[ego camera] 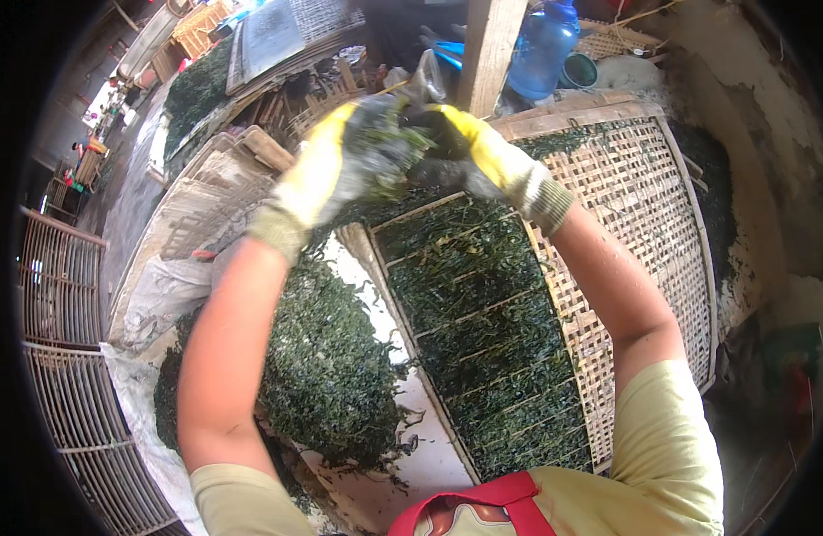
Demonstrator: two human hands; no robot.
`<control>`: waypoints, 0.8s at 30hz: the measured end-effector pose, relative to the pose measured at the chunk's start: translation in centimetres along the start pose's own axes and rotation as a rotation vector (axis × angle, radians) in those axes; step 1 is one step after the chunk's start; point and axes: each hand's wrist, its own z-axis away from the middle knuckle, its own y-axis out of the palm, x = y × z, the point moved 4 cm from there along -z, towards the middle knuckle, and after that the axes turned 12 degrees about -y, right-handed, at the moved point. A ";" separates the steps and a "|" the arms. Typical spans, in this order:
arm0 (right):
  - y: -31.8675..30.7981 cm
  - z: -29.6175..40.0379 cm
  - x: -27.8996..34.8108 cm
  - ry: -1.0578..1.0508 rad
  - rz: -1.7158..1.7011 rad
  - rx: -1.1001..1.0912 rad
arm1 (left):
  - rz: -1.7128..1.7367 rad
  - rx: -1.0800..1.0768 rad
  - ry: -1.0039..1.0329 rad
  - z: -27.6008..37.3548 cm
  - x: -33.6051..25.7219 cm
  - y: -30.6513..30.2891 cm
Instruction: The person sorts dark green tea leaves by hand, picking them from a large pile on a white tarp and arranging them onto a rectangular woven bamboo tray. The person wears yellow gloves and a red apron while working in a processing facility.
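Note:
My left hand (321, 157), in a yellow glove with a knit cuff, holds a clump of dark green leafy strands (391, 144), perhaps seaweed, blurred by motion. Close to the clump's right side is my right hand (475, 144), also gloved; its fingers are blurred and its grip is unclear. Both are raised beyond a divided frame (421, 348) filled with flattened green strands. That frame lies on a woven bamboo screen (626, 248). To the left, a large heap of chopped green material (328, 362) rests on a white board (445, 462).
A wooden post (490, 60) stands just beyond my hands, with a blue water jug (544, 53) and a green bucket (579, 71) to its right. Barred racks (76, 402) line the far left. Stacked boards (210, 194) and plastic sheeting (170, 288) lie left of my hands.

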 end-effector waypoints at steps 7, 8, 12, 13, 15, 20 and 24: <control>-2.8 1.7 2.9 0.158 1.621 0.480 | -1.485 -0.353 0.313 -2.7 8.3 -2.0; -2.2 1.9 3.5 0.115 1.545 0.467 | -1.518 -0.359 0.366 -2.2 8.7 -2.4; 1.3 2.4 0.5 0.003 1.247 0.523 | -1.735 -0.348 0.370 -0.9 10.6 -2.8; 1.5 2.6 -0.6 0.180 1.252 0.518 | -1.766 -0.350 0.361 -0.7 10.7 -2.8; -0.2 2.6 0.1 0.232 1.475 0.537 | -1.725 -0.403 0.396 -0.5 11.3 -2.9; -7.4 4.1 4.8 0.049 1.296 0.212 | -1.344 -0.374 0.521 -2.3 13.8 -3.2; -13.2 6.3 0.9 0.202 2.039 0.274 | -1.010 -0.125 0.421 -9.1 15.3 3.2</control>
